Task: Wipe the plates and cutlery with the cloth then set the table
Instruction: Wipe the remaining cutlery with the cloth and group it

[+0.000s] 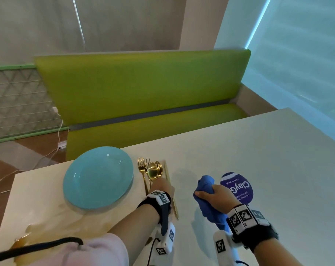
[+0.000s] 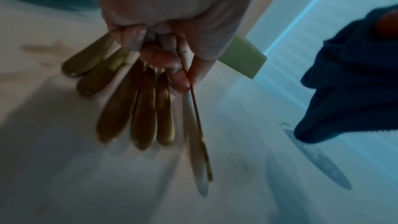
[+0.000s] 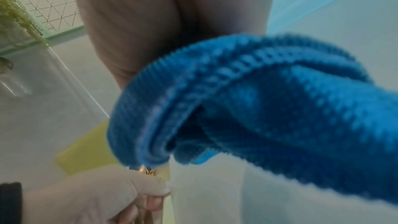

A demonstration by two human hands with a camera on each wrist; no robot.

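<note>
A stack of light blue plates [image 1: 97,177] sits on the white table [image 1: 258,150] at the left. Just right of it my left hand [image 1: 162,186] grips a bunch of gold cutlery [image 1: 152,169], forks, spoons and a knife. In the left wrist view the handles of the cutlery [image 2: 142,108] fan out below the curled fingers [image 2: 168,60], just above the table. My right hand [image 1: 214,196] holds a bunched blue cloth [image 1: 207,200] a little to the right of the cutlery. The cloth [image 3: 258,108] fills the right wrist view, with the left hand [image 3: 96,193] below it.
A round purple sticker [image 1: 237,187] lies on the table behind my right hand. A green bench [image 1: 143,93] stands across the table's far edge. A white cable [image 1: 48,156] runs over the floor at the left. A brownish stain [image 1: 70,223] marks the table's near left.
</note>
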